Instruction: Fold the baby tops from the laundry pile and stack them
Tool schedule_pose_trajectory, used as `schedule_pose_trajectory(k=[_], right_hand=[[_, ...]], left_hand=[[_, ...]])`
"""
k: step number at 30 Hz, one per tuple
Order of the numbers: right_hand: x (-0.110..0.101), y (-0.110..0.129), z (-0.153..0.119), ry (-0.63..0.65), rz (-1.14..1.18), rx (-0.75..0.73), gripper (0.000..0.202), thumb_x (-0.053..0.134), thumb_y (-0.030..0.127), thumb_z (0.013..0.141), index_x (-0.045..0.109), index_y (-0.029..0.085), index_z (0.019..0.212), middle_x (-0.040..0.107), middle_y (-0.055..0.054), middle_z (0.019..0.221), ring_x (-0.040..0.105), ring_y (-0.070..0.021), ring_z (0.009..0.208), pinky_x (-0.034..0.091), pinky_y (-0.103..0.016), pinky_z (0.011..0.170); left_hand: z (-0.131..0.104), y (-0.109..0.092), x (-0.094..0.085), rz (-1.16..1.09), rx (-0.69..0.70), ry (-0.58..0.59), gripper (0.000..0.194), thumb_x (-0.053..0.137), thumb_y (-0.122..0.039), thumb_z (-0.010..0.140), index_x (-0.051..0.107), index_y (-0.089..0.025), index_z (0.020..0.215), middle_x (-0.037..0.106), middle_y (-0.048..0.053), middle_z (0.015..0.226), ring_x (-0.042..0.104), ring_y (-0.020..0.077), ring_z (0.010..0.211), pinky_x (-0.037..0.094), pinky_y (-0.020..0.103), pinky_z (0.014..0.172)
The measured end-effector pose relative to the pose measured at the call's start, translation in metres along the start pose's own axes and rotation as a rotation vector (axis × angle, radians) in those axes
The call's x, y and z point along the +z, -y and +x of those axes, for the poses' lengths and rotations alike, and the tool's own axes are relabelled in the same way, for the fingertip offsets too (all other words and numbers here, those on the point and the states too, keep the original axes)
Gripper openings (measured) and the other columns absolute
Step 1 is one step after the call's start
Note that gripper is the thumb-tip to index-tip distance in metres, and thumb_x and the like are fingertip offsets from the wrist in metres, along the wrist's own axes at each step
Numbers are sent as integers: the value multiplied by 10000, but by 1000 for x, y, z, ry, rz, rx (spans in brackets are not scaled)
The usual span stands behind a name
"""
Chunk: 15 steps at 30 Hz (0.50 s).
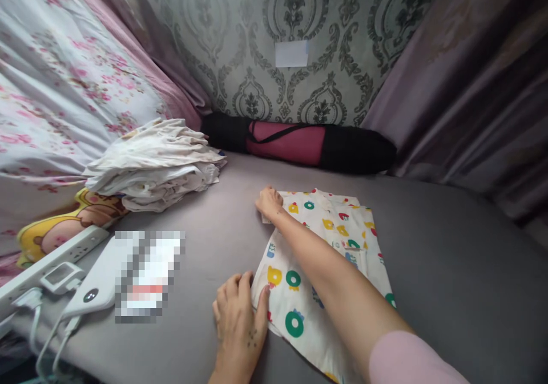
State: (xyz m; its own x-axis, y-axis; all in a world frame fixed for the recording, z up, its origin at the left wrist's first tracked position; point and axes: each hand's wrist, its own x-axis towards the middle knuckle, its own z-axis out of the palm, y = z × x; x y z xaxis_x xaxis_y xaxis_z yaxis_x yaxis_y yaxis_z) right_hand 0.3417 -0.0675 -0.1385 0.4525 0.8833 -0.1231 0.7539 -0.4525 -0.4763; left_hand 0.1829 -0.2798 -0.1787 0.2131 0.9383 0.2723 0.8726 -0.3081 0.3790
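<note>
A white garment [338,224] printed with yellow, green and red figures lies spread on the grey sheet. My left hand [240,315] rests at its lower left edge, the thumb on the cloth and the fingers slightly apart on the sheet. Reaching across the garment, my right hand [270,203] has its fingers closed on the cloth at the upper left corner. My right forearm covers part of the garment's middle.
Folded light clothes [158,164] are stacked at the left. A black and pink long bag [286,142] lies along the wall. Near the left edge are a power strip [81,247], a white power bank [96,281] with cables and a yellow cartoon cushion [51,235].
</note>
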Motion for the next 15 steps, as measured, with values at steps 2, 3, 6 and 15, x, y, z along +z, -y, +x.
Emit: schedule_pose_trajectory(k=[2, 3, 6, 15], right_hand=[[-1, -2, 3, 3, 61, 5, 382, 595, 95, 777, 589, 58, 1158, 640, -233, 1154, 609, -293, 1118, 471, -342, 890], [-2, -4, 5, 6, 89, 8, 356, 601, 74, 757, 616, 74, 1113, 650, -225, 1140, 611, -291, 1114, 471, -338, 888], [-8, -13, 10, 19, 188, 35, 192, 623, 110, 739, 673, 122, 924, 700, -179, 1014, 655, -276, 1018, 494, -314, 822], [-69, -63, 8, 88, 720, 146, 120, 548, 173, 809, 575, 154, 694, 606, 8, 543, 586, -85, 511, 443, -149, 485]], left_hand=[[0, 0, 1, -4, -15, 20, 330, 498, -419, 901, 621, -187, 1101, 581, 122, 1092, 510, 286, 1010, 419, 428, 842], [0, 0, 1, -9, -21, 23, 316, 497, -422, 901, 628, -188, 1069, 578, 118, 1082, 505, 285, 1009, 414, 430, 850], [0, -1, 1, -26, -34, 6, 277, 504, -424, 896, 628, -188, 972, 569, 114, 1064, 498, 287, 1011, 410, 433, 854], [4, 1, -8, -187, 107, -11, 173, 511, -358, 901, 569, -214, 824, 621, 53, 892, 556, 224, 828, 435, 364, 709]])
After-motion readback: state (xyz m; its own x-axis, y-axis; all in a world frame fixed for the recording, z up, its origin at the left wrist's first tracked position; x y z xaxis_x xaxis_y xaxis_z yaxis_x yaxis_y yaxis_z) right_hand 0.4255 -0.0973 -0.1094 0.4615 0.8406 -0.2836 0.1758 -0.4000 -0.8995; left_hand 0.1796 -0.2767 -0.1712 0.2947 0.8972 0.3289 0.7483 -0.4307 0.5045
